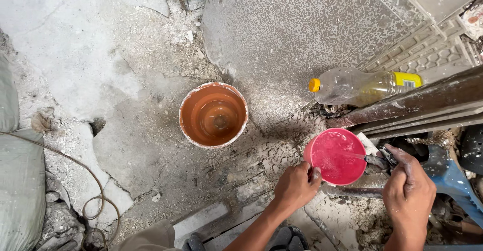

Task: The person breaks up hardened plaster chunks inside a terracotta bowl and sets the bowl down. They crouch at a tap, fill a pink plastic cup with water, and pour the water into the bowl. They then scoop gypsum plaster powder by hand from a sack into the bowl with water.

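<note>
Left fingers (pixel 308 173) curled on the near rim of the pink bowl (pixel 336 156), thumb side pressed against its wall, so closed on the bowl and steadying it. Left hand (pixel 296 186) just below and left of the bowl, forearm running down to the lower edge of the view.

Right fingers (pixel 395 156) wrapped around the dark handle of a small tool (pixel 370 158), closed on it. Thin metal part of the tool reaching left over the rim and into the pink bowl. Right hand (pixel 408 193) speckled with pale dust, placed at the right of the bowl.

Pink bowl standing on the rough floor (pixel 151 145), filled with a pink wet mass, close beside a bundle of long dusty bars (pixel 427 105) lying across the right part of the view.

Orange bucket (pixel 214 114) upright and apart from the bowl, up and to the left, with brownish water inside and a white-stained rim. Plastic bottle (pixel 359 86) with yellow cap lying on its side above the bowl, leaning on the bars. Large grey speckled slab (pixel 292 24) behind the bucket and bottle. Grey sack (pixel 20 180) at the left edge, with a thin cable (pixel 95 190) looped beside it. Blue object (pixel 453 180) under the right wrist, not clear what kind.
</note>
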Tool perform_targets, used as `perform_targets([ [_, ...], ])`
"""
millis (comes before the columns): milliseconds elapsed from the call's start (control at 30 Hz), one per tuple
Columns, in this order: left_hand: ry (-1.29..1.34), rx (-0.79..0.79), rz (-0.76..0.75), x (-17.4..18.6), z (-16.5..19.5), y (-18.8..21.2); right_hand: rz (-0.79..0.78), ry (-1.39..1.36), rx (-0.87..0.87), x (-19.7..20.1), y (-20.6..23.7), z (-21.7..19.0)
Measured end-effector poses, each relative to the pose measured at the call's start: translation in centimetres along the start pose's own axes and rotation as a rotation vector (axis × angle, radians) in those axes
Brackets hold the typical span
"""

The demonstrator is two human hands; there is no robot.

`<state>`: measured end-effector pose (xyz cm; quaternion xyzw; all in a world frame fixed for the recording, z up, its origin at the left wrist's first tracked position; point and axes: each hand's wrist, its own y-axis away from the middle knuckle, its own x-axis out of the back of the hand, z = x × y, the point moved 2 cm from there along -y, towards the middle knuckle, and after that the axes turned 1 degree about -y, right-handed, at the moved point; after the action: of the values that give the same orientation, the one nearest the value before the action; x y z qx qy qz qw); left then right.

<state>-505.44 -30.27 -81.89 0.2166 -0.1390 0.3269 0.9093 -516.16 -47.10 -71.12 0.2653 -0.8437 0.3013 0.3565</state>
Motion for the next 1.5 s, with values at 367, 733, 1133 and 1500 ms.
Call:
perform_targets([
  [367,0.012,-0.025,0.026,-0.2,-0.3,0.1,0.003,-0.029,-0.018,0.0,0.1,-0.2],
  [733,0.051,-0.032,0.016,-1.6,-1.0,-0.2,-0.01,-0.089,0.035,0.3,-0.2,-0.5],
  [1133,0.085,-0.006,0.068,-0.3,1.5,0.9,0.007,-0.061,0.038,1.3,-0.1,-1.8],
  [1500,0.068,0.075,0.043,-1.9,-0.4,0.4,-0.009,-0.048,0.079,1.6,0.0,-1.7],
])
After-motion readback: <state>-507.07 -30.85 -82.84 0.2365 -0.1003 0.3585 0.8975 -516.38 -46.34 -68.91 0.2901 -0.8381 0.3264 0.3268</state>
